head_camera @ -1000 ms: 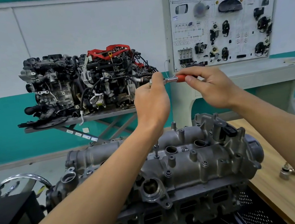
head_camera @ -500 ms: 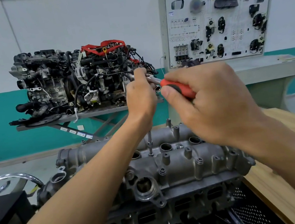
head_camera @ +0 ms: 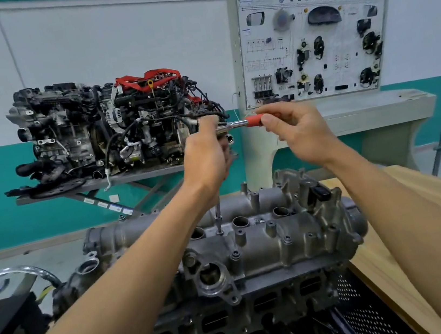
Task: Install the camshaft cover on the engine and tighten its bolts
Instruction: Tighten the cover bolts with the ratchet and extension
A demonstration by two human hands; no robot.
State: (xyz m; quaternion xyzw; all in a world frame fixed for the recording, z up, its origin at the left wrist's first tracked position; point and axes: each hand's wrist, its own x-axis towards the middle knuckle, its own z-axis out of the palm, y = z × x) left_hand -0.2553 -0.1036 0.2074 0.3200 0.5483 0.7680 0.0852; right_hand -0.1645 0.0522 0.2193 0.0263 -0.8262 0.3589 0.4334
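My left hand (head_camera: 206, 154) is raised above the camshaft cover (head_camera: 267, 245), fingers curled round the head of the ratchet (head_camera: 236, 124). My right hand (head_camera: 299, 130) pinches its red handle between thumb and fingertips, the handle lying level. The extension (head_camera: 218, 212) drops straight from my left hand to a bolt (head_camera: 219, 232) mid-cover. The cover is seated on the engine (head_camera: 235, 323).

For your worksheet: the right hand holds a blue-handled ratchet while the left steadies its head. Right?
No. The head view shows the ratchet has a red handle, not blue; the right hand holds it while the left hand steadies its head.
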